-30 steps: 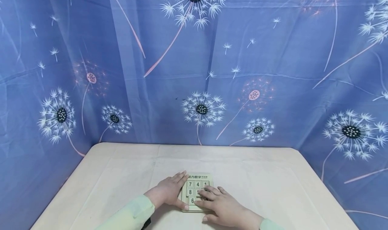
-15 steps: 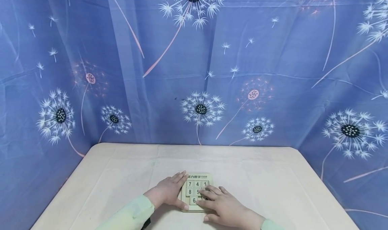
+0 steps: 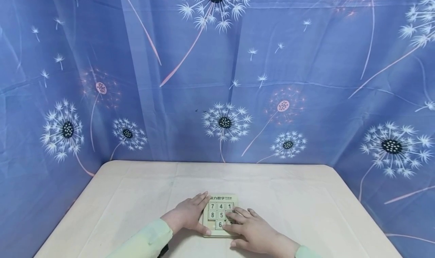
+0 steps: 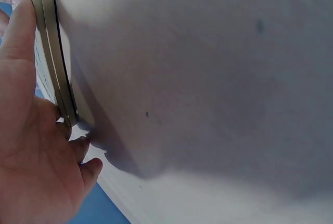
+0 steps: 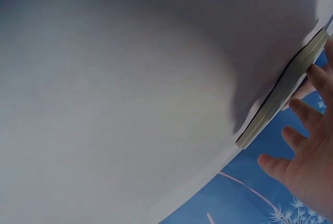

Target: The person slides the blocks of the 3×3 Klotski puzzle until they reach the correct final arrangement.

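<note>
1. blue cloth (image 3: 187, 99) printed with white and pink dandelions hangs behind and beside a pale table (image 3: 289, 190).
2. flat on the table's near part, about midway across, lies a pale green puzzle board (image 3: 217, 234), between the two hands.
3. the left hand (image 3: 188, 214) spans the board's left side, holding it with the thumb at the near corner and fingers at the far one.
4. the right hand (image 3: 253, 231) is clamped on nothing; its fingers lie spread and apart over the board's right side, one tip at the right edge of tile 6 (image 3: 219, 224).
5. tile 8 (image 3: 212, 215) and tile 5 (image 3: 221, 215) sit in the middle row; a bare slot (image 3: 211, 224) shows left of the 6.
6. right-column tiles below the 1 are partly covered.
</note>
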`<action>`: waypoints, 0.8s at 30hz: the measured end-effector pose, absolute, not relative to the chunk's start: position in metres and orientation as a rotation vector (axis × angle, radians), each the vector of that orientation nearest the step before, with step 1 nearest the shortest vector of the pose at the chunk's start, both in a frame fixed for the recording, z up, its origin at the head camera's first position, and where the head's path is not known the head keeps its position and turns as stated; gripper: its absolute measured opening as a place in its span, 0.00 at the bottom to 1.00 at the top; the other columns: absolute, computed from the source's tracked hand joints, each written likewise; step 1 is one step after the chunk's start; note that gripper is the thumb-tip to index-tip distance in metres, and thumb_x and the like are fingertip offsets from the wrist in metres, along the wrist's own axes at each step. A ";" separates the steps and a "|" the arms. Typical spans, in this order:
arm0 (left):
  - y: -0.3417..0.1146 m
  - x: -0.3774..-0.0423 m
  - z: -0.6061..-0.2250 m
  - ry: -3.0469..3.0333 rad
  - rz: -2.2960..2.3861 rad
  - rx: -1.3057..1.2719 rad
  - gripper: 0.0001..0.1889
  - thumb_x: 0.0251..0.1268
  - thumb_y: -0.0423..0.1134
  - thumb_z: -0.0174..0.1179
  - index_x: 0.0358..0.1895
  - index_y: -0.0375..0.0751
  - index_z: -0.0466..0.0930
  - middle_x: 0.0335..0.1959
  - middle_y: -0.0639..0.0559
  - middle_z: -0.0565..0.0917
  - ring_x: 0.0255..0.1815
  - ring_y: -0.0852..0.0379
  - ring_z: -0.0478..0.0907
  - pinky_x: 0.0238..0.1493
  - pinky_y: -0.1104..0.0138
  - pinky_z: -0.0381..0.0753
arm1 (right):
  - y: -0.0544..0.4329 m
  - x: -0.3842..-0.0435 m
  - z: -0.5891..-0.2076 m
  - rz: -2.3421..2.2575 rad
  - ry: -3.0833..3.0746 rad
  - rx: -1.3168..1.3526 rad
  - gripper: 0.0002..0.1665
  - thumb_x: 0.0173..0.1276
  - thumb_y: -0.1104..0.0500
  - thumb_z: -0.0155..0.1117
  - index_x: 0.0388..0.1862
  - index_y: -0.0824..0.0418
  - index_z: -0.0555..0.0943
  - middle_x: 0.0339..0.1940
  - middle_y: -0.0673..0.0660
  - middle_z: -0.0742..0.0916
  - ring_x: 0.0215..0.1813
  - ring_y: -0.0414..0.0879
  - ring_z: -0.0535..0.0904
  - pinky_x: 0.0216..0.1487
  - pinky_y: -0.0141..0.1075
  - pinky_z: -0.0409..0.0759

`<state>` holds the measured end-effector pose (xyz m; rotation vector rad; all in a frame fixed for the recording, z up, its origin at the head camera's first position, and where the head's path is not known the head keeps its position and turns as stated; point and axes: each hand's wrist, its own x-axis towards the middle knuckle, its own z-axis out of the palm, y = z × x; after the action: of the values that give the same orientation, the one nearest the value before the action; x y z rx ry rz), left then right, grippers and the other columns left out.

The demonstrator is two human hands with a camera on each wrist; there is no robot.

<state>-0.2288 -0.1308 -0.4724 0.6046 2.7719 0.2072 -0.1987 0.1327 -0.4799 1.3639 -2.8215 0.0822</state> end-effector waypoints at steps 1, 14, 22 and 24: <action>-0.131 -0.228 -0.472 2.773 0.205 0.607 0.62 0.44 0.73 0.71 0.80 0.40 0.59 0.84 0.46 0.59 0.84 0.47 0.59 0.81 0.50 0.68 | 0.133 -0.199 -0.480 0.082 -2.824 1.363 0.31 0.73 0.28 0.51 0.69 0.36 0.78 0.77 0.51 0.77 0.78 0.57 0.71 0.65 0.67 0.79; -0.131 -0.228 -0.472 2.772 0.211 0.610 0.62 0.45 0.72 0.72 0.80 0.40 0.58 0.84 0.45 0.59 0.84 0.46 0.58 0.81 0.50 0.68 | 0.135 -0.200 -0.479 0.099 -2.853 1.350 0.30 0.73 0.29 0.52 0.68 0.36 0.79 0.76 0.51 0.77 0.78 0.58 0.70 0.65 0.67 0.78; -0.131 -0.229 -0.474 2.785 0.198 0.617 0.63 0.44 0.73 0.71 0.80 0.40 0.59 0.84 0.45 0.60 0.84 0.47 0.59 0.80 0.50 0.69 | 0.137 -0.200 -0.480 0.117 -2.852 1.350 0.29 0.73 0.29 0.54 0.67 0.36 0.80 0.76 0.51 0.77 0.78 0.59 0.71 0.65 0.68 0.79; -0.131 -0.229 -0.474 2.784 0.200 0.613 0.63 0.44 0.73 0.72 0.80 0.40 0.59 0.84 0.45 0.60 0.84 0.47 0.59 0.80 0.51 0.68 | 0.137 -0.200 -0.480 0.114 -2.850 1.349 0.29 0.72 0.29 0.54 0.67 0.36 0.80 0.76 0.51 0.78 0.78 0.58 0.71 0.64 0.68 0.79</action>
<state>-0.2288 -0.1307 -0.4739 0.6129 2.7840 0.1998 -0.2001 0.1369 -0.4800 1.3494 -2.8496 0.1136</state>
